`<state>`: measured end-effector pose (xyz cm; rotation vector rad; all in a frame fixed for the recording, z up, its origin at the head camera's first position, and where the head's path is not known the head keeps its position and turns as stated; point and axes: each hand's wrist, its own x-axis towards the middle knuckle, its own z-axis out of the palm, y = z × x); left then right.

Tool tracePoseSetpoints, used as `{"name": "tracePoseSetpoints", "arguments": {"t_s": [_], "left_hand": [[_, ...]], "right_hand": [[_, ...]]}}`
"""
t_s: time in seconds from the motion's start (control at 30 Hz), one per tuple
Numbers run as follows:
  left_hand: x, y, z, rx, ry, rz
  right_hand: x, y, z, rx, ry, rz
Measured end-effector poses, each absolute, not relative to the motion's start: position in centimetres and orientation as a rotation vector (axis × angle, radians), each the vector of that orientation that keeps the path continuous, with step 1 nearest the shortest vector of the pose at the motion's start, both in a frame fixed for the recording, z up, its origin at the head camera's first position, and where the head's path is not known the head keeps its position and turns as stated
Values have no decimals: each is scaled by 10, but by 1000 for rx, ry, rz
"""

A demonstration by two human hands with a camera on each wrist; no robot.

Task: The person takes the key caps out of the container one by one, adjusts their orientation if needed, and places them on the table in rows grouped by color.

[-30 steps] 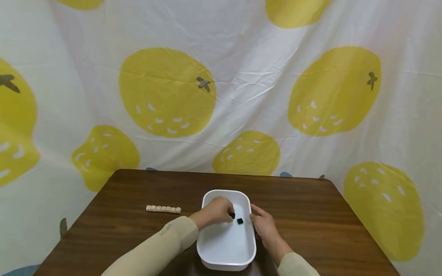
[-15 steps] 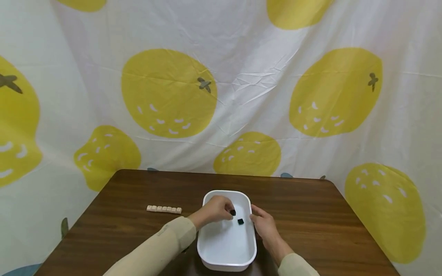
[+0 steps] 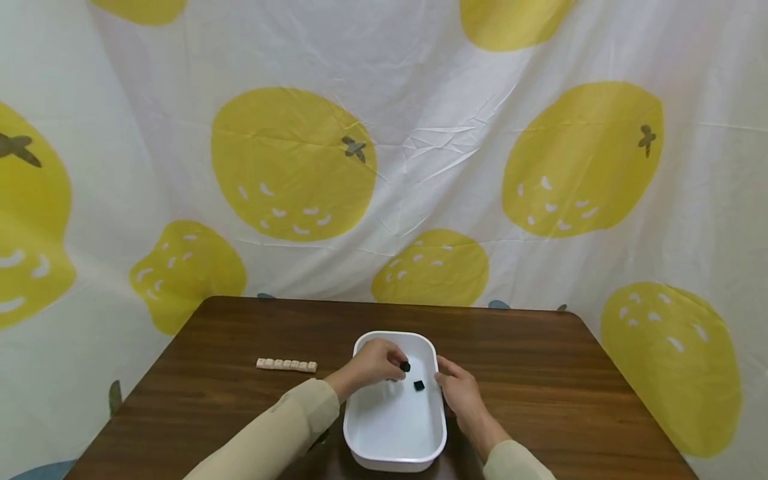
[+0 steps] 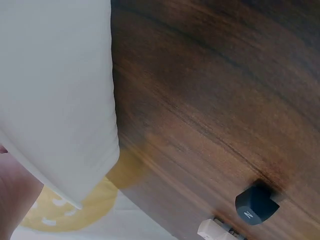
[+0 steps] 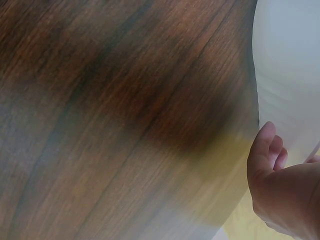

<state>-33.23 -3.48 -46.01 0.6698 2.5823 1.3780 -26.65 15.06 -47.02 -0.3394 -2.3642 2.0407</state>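
Note:
A white rectangular bin stands on the dark wooden table. Over its inside, my left hand pinches a small black keycap between thumb and fingers. Another black keycap lies on the bin floor just below and right of it. My right hand grips the bin's right side, thumb at the rim and fingers along the outer wall. In the right wrist view those fingers lie against the white wall. The left wrist view shows only a sliver of the left hand.
A row of several beige keycaps sits on the table left of the bin. One black keycap with a letter lies on the table near a beige keycap. A lemon-print cloth hangs behind the table.
My left hand has lifted slightly with the black keycap, and that keycap has moved a little up in the head view. The right hand stays on the bin.

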Motion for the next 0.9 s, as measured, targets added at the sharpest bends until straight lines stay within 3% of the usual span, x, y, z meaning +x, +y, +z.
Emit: {"name": "tracePoseSetpoints", "arguments": {"t_s": [0.9], "left_hand": [[-329, -38, -457, 566, 2410, 1552]], "right_hand": [[-267, 150, -470, -338, -2381, 2014]]}}
